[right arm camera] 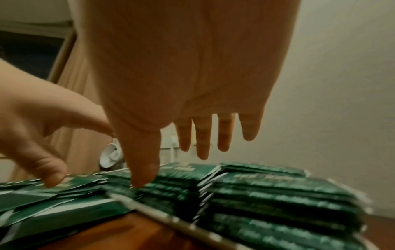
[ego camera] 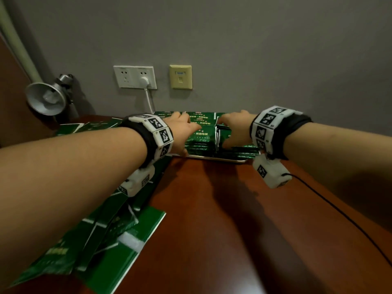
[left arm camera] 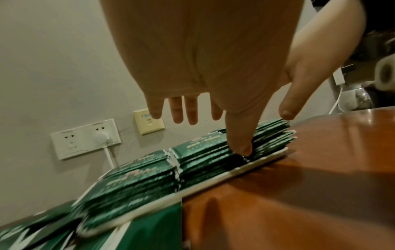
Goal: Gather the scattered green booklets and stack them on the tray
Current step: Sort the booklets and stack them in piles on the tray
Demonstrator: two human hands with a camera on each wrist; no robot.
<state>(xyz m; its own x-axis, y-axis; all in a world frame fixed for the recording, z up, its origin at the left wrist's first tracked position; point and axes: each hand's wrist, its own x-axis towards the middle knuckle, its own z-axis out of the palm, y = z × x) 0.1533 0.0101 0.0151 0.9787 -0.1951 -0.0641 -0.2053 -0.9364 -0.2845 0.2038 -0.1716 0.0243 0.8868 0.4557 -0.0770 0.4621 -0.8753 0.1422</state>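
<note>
Two side-by-side stacks of green booklets (ego camera: 203,136) fill a pale-rimmed tray (ego camera: 222,159) at the back of the desk, against the wall. My left hand (ego camera: 186,134) reaches over the left stack (left arm camera: 136,179) with straight fingers, and its thumb (left arm camera: 240,145) touches the stack's front edge. My right hand (ego camera: 229,132) hovers over the right stack (right arm camera: 278,194), fingers spread, its thumb (right arm camera: 143,175) resting on the booklets near the gap. Neither hand holds anything. Loose booklets (ego camera: 101,230) lie scattered at the desk's front left, under my left forearm.
More loose booklets (ego camera: 84,126) lie left of the tray. Behind it, the wall carries a white socket plate (ego camera: 135,77) with a plug and a beige plate (ego camera: 181,77). A metal lamp (ego camera: 45,98) stands at the back left. A black cable (ego camera: 339,213) crosses the brown desk (ego camera: 233,230).
</note>
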